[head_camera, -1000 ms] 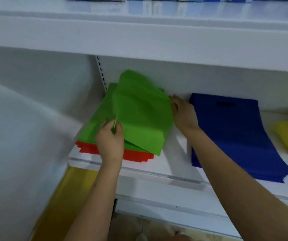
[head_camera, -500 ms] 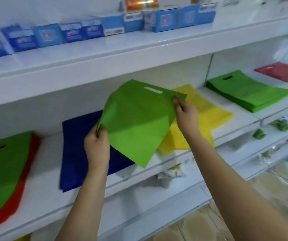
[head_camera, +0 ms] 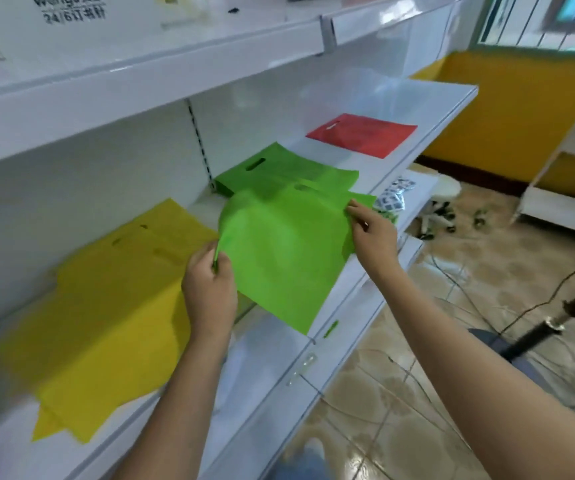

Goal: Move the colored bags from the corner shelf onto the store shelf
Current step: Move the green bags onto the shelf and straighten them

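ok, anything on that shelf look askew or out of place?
The yellow bags are fanned out unevenly, corners overhanging the shelf edge. The green stack and red bag lie flat. Both hands hold the green bag above the shelf.

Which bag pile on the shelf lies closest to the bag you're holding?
The green pile, right behind the held green bag. The yellow pile lies further left, and the red bag further right.

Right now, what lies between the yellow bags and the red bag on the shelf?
A green stack, shown in the head view, with the held green bag over it.
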A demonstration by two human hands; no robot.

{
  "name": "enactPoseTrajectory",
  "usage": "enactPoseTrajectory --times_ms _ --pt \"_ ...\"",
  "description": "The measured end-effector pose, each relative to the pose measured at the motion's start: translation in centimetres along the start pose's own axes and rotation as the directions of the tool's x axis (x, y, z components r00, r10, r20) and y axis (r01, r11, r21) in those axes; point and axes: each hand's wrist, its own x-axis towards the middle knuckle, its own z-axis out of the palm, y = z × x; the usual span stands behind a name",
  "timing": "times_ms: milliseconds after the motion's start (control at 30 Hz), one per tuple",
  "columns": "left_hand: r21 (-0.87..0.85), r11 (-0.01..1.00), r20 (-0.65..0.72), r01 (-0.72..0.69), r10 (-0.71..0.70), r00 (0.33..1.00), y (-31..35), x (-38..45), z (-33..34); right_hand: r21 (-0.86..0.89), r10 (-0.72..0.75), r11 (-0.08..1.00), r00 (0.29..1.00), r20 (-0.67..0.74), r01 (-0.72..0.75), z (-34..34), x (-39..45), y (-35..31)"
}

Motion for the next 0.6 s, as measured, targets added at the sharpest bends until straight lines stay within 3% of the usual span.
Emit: enactPoseTrajectory --times_ms 267,400,467,600 --pt "0.099 0.994 -0.002 0.05 -0.05 0.999 1.5 7.5 11.1 -0.118 -0.053 0.991 0.995 0.086 0.063 0.9 15.1 4.1" --pt "0.149 0.988 -0.025 0.049 -0.046 0.999 1.9 9.4 14.5 -0.063 -0.125 0.99 0.989 0.074 0.13 2.7 21.4 4.6" --pt "0.218 0.973 -0.043 0.075 -0.068 0.997 1.7 10.0 15.9 -0.029 -0.091 0.995 0.993 0.081 0.093 4.1 23.9 5.2" --pt "0.321 0.939 -0.056 0.125 -0.113 0.992 1.4 9.5 18.0 0.006 -0.131 0.991 0.967 0.216 0.133 8.1 28.5 5.8"
